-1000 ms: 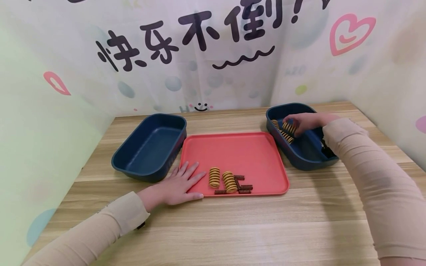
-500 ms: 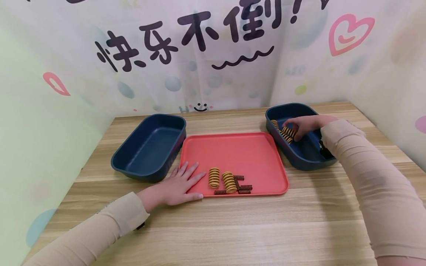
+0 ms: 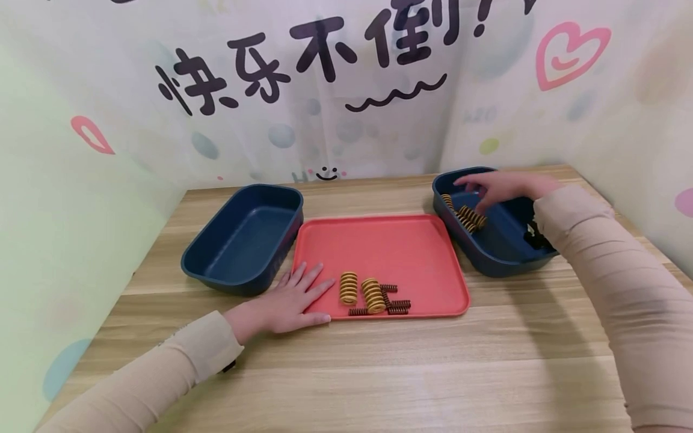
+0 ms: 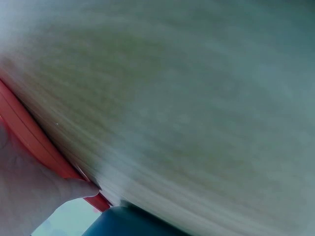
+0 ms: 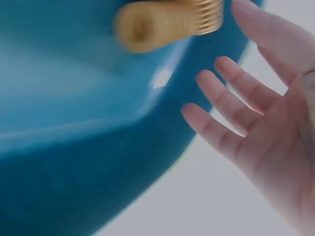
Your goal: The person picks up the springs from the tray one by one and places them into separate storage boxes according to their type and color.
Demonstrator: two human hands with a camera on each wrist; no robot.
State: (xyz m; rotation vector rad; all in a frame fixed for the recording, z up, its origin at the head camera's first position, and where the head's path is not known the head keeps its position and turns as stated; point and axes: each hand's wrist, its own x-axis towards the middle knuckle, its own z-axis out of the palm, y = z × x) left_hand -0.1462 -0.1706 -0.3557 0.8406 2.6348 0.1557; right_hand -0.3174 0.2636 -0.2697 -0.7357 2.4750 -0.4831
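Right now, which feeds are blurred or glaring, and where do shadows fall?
Head view: mostly sharp, with a soft shadow on the table beside the right sleeve; left wrist view: table hazy and streaked, edge of the red tray clearer; right wrist view: yellow springs blurred, a bright glint inside the blue bin.

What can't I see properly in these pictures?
- Head view: what's beneath the left hand, which covers it.
- Head view: part of the right box's rim, behind the right sleeve.
- Left wrist view: most of the red tray, cut off by the left edge.
- Right wrist view: the yellow springs, blurred and cropped on top.
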